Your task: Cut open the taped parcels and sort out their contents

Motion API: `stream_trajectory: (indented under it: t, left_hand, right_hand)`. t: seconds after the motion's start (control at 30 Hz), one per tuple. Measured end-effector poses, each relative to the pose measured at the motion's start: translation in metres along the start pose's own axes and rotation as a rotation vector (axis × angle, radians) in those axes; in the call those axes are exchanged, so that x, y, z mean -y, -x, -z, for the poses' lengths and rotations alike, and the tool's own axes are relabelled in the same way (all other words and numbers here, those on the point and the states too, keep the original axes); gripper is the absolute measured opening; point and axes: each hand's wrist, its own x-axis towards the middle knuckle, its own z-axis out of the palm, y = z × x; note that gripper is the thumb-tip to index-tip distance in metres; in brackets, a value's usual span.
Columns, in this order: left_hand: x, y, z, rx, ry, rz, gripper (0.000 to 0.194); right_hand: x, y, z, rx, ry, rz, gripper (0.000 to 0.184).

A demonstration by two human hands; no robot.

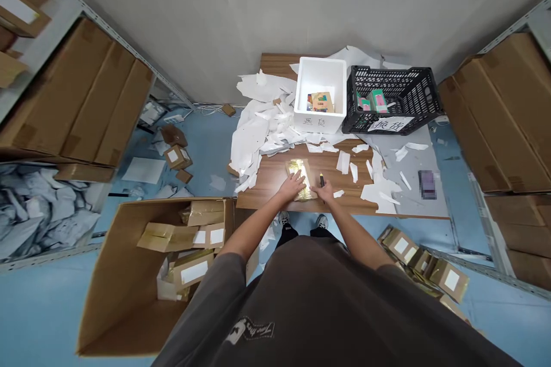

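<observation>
A small flat cardboard package (306, 170), wrapped in shiny yellowish tape, lies near the front edge of the wooden table (275, 175). My left hand (293, 185) rests flat on its left part with fingers spread. At the package's right side, my right hand (323, 190) is closed around a slim black tool (322, 180) that points away from me. The tool is too small to tell whether it is a cutter or a marker. Torn white paper (253, 132) is heaped left of and behind the package, with loose scraps to its right.
Behind stand a white foam box (321, 120) and a black plastic crate (390, 100), both holding small boxes. A large open carton (107, 298) of parcels is at my left. More parcels (443, 275) lie right. Shelved cartons (77, 97) flank both sides.
</observation>
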Motion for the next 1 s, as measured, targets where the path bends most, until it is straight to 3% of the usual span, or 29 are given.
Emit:
stream_trajectory:
  t: [0.13,0.27,0.37,0.43,0.5,0.57,0.7,0.8,1.0]
  left_hand:
    - [-0.011,-0.009,0.007,0.061,-0.041,0.095,0.042]
    - [-0.023,-0.011,0.003,0.013,-0.056,0.202,0.058]
    - [-0.026,-0.009,-0.004,0.003,-0.043,0.229,0.059]
    - [-0.026,-0.007,-0.009,0.018,-0.027,0.264,0.069]
    - [-0.025,-0.006,-0.014,0.024,-0.012,0.303,0.078]
    - [-0.025,-0.007,-0.017,0.018,-0.003,0.322,0.086]
    - [-0.023,-0.012,-0.017,-0.006,0.008,0.341,0.098]
    - [-0.021,-0.014,-0.015,0.008,0.004,0.328,0.099]
    - [-0.017,-0.012,-0.016,0.029,0.01,0.334,0.111]
  right_hand:
    - [0.032,-0.034,0.017,-0.024,0.028,-0.032,0.065]
    - [0.048,-0.049,0.021,-0.037,0.084,-0.051,0.067]
    - [0.042,-0.046,0.021,-0.036,0.025,0.002,0.062]
    - [0.03,-0.037,0.023,0.014,-0.08,0.08,0.048]
    - [0.013,-0.024,0.029,0.112,-0.191,0.115,0.037]
    - [-0.007,-0.01,0.037,0.233,-0.241,0.088,0.039]
    - [-0.032,0.009,0.051,0.47,-0.142,0.088,0.039]
    - [-0.029,0.007,0.054,0.548,0.011,0.144,0.034]
    - [-0.003,-0.006,0.057,0.432,0.283,0.229,0.025]
